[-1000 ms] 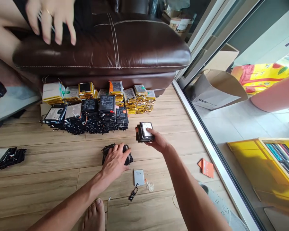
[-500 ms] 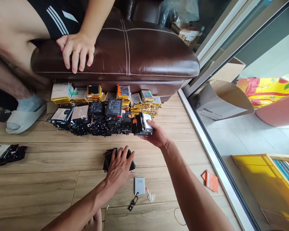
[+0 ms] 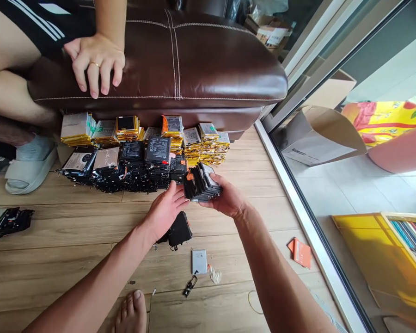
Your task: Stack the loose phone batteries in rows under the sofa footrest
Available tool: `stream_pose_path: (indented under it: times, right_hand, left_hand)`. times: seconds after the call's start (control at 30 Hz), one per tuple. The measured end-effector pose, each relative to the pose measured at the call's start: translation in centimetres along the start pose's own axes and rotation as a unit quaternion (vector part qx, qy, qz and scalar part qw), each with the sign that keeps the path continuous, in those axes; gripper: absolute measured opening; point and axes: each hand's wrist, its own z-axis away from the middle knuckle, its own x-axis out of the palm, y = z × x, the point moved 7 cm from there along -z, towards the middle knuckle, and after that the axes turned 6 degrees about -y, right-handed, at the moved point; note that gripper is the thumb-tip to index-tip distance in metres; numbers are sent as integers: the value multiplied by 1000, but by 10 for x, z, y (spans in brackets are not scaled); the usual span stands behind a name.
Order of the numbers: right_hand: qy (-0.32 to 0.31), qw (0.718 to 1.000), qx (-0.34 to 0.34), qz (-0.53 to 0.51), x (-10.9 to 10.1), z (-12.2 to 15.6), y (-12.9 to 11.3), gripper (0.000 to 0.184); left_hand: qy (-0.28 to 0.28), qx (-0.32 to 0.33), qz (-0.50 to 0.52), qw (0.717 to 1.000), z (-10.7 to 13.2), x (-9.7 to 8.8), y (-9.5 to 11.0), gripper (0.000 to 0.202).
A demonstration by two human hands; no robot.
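Observation:
My right hand [image 3: 228, 196] grips a stack of flat phone batteries [image 3: 197, 184], thumb on top and fingers beneath, holding it tilted above the floor. My left hand [image 3: 167, 203] is open, palm turned toward the stack, with its fingertips close to the stack's lower left side; whether they touch I cannot tell. Below that hand lies a small pile of black batteries [image 3: 180, 230], partly hidden by the wrist. Rows of black batteries [image 3: 135, 169] and yellow-edged batteries [image 3: 208, 145] are stacked against the sofa. Nearer me is a single silver battery [image 3: 199, 262].
A brown leather sofa [image 3: 222, 60] bounds the far side, with another person's hand [image 3: 99, 64] resting on it. A sliding door frame [image 3: 298, 203] runs along the right. Orange packs [image 3: 301, 253], a small black part [image 3: 190, 286] and another battery pile [image 3: 10, 222] lie on the floor.
My left hand has lifted off the black pile on the floor and moved up beside the held stack. The stack has tilted and shifted slightly left and down.

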Motion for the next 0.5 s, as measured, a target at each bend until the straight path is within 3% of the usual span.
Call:
stream_pose_path:
  times: [0.1, 0.23, 0.4, 0.5]
  right_hand:
    - [-53, 998, -10, 26, 15, 13, 14, 38]
    - [-144, 982, -68, 105, 31, 37, 28, 45]
    - [-208, 965, -118, 104, 32, 63, 50, 45]
    - [-211, 961, -123, 131, 29, 69, 60, 53]
  left_hand:
    - [-52, -26, 107, 993, 0, 22, -10, 59]
    - [-22, -21, 159, 987, 26, 25, -24, 58]
    - [-30, 53, 73, 995, 71, 22, -31, 84]
    - [-45, 92, 1, 995, 90, 15, -35, 89]
